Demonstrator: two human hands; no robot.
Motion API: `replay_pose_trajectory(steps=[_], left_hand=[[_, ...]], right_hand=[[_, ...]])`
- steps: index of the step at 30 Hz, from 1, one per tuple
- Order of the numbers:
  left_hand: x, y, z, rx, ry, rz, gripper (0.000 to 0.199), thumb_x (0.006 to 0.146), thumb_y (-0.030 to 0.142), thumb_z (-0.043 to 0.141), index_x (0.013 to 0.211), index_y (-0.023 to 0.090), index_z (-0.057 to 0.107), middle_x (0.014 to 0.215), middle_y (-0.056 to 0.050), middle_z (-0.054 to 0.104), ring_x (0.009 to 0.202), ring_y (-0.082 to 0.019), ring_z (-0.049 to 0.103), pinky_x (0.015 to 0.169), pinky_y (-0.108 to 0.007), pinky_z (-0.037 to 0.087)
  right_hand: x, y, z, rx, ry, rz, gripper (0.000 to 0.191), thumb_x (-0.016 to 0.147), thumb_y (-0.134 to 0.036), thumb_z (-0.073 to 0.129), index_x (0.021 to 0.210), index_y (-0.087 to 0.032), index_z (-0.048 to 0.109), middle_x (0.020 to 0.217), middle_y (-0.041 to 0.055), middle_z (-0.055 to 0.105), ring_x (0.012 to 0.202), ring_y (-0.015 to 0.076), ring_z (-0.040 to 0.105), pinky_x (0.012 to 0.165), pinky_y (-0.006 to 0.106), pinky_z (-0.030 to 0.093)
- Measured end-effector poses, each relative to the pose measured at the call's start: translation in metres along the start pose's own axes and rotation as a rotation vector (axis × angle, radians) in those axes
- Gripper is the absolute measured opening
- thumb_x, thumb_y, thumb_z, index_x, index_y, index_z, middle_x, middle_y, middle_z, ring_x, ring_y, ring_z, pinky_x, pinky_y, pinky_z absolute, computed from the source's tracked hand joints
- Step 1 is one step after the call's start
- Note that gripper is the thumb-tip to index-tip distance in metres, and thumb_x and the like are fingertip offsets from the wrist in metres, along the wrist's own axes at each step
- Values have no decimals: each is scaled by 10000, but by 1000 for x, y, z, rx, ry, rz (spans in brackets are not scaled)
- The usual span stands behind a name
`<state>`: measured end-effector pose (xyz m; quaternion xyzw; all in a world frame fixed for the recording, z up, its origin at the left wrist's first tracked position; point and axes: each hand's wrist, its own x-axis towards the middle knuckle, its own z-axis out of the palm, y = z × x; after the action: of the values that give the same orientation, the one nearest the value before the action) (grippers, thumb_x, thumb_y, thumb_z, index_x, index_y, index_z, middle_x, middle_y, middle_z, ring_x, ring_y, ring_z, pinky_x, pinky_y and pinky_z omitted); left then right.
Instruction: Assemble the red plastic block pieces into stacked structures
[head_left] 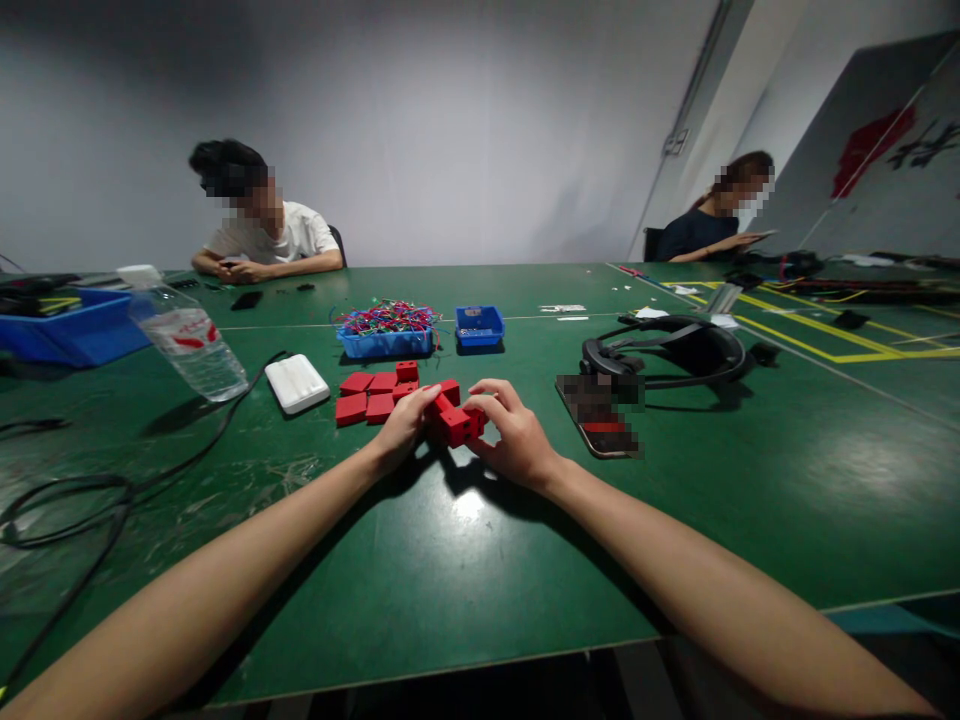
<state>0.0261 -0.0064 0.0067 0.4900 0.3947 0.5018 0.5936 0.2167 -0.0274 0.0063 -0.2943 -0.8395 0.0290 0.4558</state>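
The red block (457, 428) is between both hands, just above the green worktop (465, 580). Its long side slants down from the left thumb toward the right. The left hand (403, 428) has its grip around one end; the right hand (521, 438) pinches the other. More red pieces (350, 410) lie past the left hand. Two people (289, 245) sit by the pale wall (480, 130).

Red block (454, 428) partly covered by the left hand (403, 430) and right hand (520, 438)
The frame's left edge crops the blue bin (97, 338) and black cable (130, 490); pixelation obscures the phone (592, 418) screen; white scraps (627, 288) on the far table (712, 480) are too small to identify.
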Motion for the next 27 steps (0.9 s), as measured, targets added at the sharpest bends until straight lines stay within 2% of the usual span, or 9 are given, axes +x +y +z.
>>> replay_pose_trajectory(steps=[5, 8, 10, 12, 14, 16, 20, 23, 27], left_hand=[[-1, 4, 0, 36, -36, 44, 408, 731, 523, 713, 831, 153, 574, 635, 14, 598, 495, -104, 535, 480, -211, 399], [-1, 3, -1, 104, -49, 68, 432, 724, 516, 738, 885, 147, 581, 647, 22, 590, 500, -90, 524, 483, -202, 379], [-2, 2, -2, 140, -55, 81, 467, 722, 513, 750, 950, 142, 583, 681, 19, 603, 524, -88, 536, 494, -201, 384], [-3, 1, -2, 156, -38, 86, 518, 694, 489, 786, 1007, 145, 557, 692, 27, 613, 532, -88, 550, 501, -199, 397], [-3, 0, -1, 150, -8, 79, 592, 642, 442, 837, 1048, 163, 507, 697, 41, 629, 532, -91, 574, 516, -200, 427], [-4, -1, 0, 133, 15, 68, 649, 607, 413, 864, 1059, 183, 459, 699, 51, 646, 533, -101, 605, 539, -210, 463], [-3, -1, 1, 123, 62, 80, 676, 617, 448, 847, 1073, 198, 416, 672, 50, 659, 544, -136, 651, 539, -217, 466], [-2, -1, 1, 155, 98, 98, 687, 636, 470, 828, 1108, 191, 413, 706, 24, 681, 583, -156, 675, 549, -222, 466], [-6, -1, 0, 309, 13, 138, 666, 702, 461, 782, 1212, 173, 465, 856, -31, 706, 750, -187, 700, 691, -287, 530]], right_hand=[[1, -1, -2, -15, 5, 161, 458, 730, -85, 561, 1170, -212, 535, 1189, 112, 552, 953, 206, 617, 821, 331, 536], [2, 4, 0, 15, 39, 348, 517, 721, -63, 525, 1224, -184, 502, 1169, 115, 590, 803, 170, 625, 753, 304, 527], [2, 10, 2, 46, 29, 502, 527, 733, -75, 528, 1248, -177, 479, 1073, 90, 650, 678, 148, 610, 680, 284, 507], [2, 16, 3, 58, -10, 612, 470, 772, -103, 518, 1235, -181, 487, 887, 42, 687, 621, 149, 604, 646, 273, 482], [1, 20, 4, 64, -34, 633, 378, 821, -130, 487, 1192, -190, 519, 719, 4, 662, 600, 161, 608, 627, 270, 466], [1, 21, 5, 88, -32, 614, 314, 851, -147, 466, 1149, -195, 551, 658, -2, 644, 588, 169, 615, 607, 274, 465], [0, 15, 8, 298, -49, 674, 304, 902, -188, 442, 1185, -194, 552, 720, 10, 688, 540, 150, 646, 585, 277, 500], [1, 11, 10, 440, -47, 729, 303, 935, -246, 448, 1214, -190, 553, 658, -13, 676, 568, 145, 683, 610, 266, 518], [1, 13, 14, 534, 5, 805, 320, 913, -338, 531, 1184, -178, 584, 708, 10, 694, 627, 149, 699, 547, 235, 487]])
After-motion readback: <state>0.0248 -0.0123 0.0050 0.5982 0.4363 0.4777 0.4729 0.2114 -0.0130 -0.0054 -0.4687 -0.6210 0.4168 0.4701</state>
